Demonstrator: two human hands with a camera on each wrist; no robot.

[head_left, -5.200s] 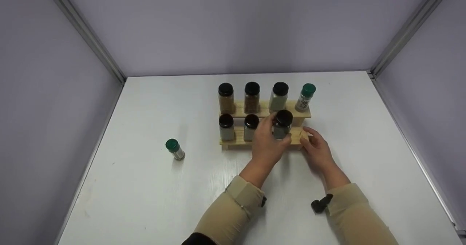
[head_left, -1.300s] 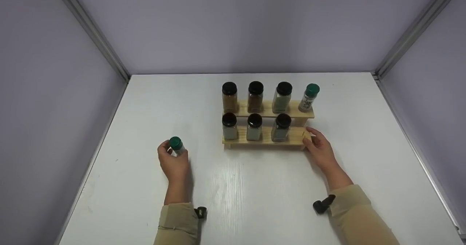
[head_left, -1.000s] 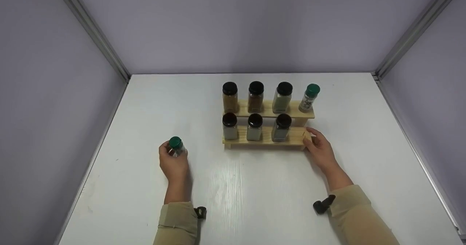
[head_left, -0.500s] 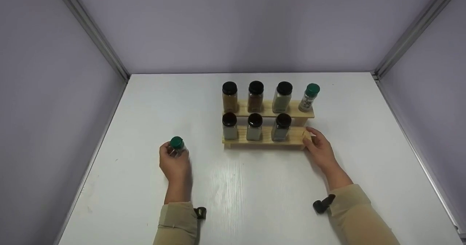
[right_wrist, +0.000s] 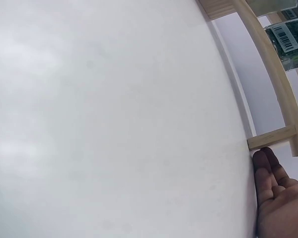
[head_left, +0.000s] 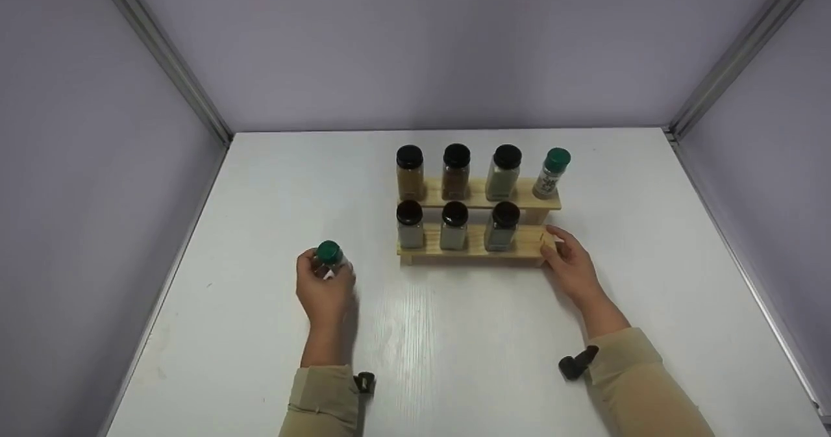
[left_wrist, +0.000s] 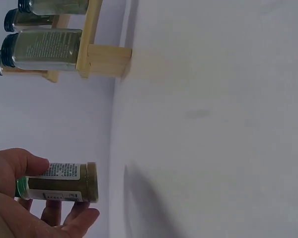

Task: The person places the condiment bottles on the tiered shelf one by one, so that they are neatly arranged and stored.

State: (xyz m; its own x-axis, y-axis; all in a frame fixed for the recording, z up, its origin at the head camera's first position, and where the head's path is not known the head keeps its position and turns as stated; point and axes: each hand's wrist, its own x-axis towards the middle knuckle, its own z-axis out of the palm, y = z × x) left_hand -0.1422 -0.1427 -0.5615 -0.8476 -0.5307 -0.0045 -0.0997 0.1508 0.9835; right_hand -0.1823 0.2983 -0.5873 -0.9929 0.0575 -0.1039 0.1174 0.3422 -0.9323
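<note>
My left hand grips a small spice jar with a green cap, left of the rack. In the left wrist view that jar is held off the table, its base apart from its shadow; thumb and fingers lie on opposite sides of the labelled body. My right hand holds the right end of the lower shelf of a two-step wooden spice rack. Its fingers reach by the rack's leg in the right wrist view; the thumb is partly out of frame there.
Black-capped jars, among them a dark-filled jar, stand on both shelves. A second green-capped jar leans slightly at the upper shelf's right end. Bare wood shows right of the lower jars. The white table meets grey walls at back and sides.
My left hand has let go of the black-capped jar on the lower shelf, moved left, and taken the green-capped jar, now lifted and shifted slightly right. My right hand stays on the rack.
</note>
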